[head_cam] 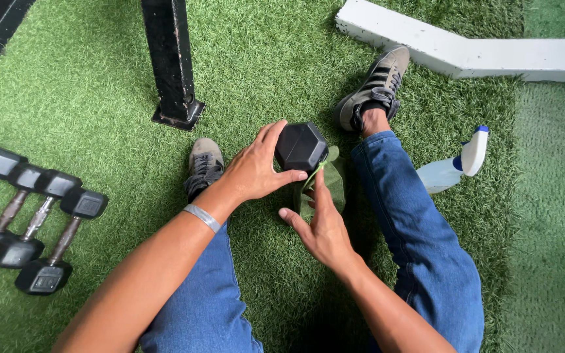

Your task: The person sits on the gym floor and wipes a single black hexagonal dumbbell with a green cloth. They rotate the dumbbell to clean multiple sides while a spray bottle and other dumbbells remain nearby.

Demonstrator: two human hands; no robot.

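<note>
A black hexagonal dumbbell [300,145] stands on end on the green artificial turf [86,91] between my feet. My left hand [253,171] wraps around its upper head from the left, thumb below it. My right hand [322,222] presses a green cloth [329,183] against the dumbbell's lower right side, fingers pinching the cloth. A grey band sits on my left wrist.
Three black hex dumbbells [24,219] lie in a row at the left. A white spray bottle with a blue nozzle [456,167] lies to the right of my right leg. A black metal post [172,65] stands ahead, a white beam [465,52] at the upper right.
</note>
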